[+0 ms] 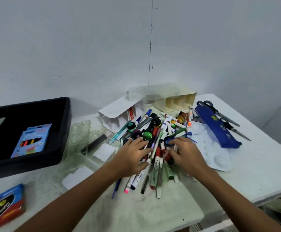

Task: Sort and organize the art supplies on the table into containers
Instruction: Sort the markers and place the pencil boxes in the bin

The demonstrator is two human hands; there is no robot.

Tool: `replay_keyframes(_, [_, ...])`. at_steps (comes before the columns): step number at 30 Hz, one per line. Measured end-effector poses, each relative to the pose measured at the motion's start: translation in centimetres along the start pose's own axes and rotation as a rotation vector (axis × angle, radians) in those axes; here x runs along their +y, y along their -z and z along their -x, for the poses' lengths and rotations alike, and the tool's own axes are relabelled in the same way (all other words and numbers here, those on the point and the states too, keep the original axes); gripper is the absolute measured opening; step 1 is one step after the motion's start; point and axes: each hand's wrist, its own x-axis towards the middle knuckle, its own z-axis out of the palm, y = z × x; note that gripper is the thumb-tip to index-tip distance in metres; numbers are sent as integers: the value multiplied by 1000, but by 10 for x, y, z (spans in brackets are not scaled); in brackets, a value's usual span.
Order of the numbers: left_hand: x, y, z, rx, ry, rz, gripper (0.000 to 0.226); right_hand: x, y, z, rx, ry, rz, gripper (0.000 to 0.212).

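Observation:
A heap of markers and pens (154, 134) with a few small round paint pots lies in the middle of the white table (261, 173). My left hand (133, 156) rests on the heap's left side, fingers spread over the pens. My right hand (184, 153) lies on the right side of the heap, fingers reaching down among the markers. Whether either hand grips a pen is hidden by the fingers. A white divided organizer (118, 114) and a cream one (178, 101) stand behind the heap.
A black tray (64, 131) at left holds a blue marker box (32, 139). A clear plastic box (81, 136) sits beside it. At right lie a white palette (218, 156), a blue pencil pouch (216, 128) and two scissors (220, 113). A crayon box (4, 206) sits near the front left.

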Motion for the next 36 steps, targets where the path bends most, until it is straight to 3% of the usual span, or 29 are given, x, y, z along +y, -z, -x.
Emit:
replay_keyframes(8, [-3, -1, -34, 180, 52, 34, 33, 59, 28, -45, 74, -43, -52, 22])
replay_keyframes(14, [7, -5, -71, 103, -100, 18, 36, 80, 33, -71, -127, 100, 69, 34])
replay_keyframes(18, [10, -4, -84, 29, -112, 9, 31, 78, 26, -79, -202, 225, 66, 32])
replay_keyframes(23, [12, -3, -91, -38, -109, -12, 18, 81, 18, -83, -194, 266, 114, 23])
replay_keyframes(27, [9, -3, -93, 67, -184, -2, 11, 83, 16, -81, -118, 275, 34, 19])
replay_keyframes(30, [9, -2, -92, 138, -118, 195, 16, 77, 19, -79, -33, 233, -172, 11])
replay_keyframes(36, [20, 25, -75, 275, 293, 892, 14, 45, 20, -75, -21, 85, -585, 11])
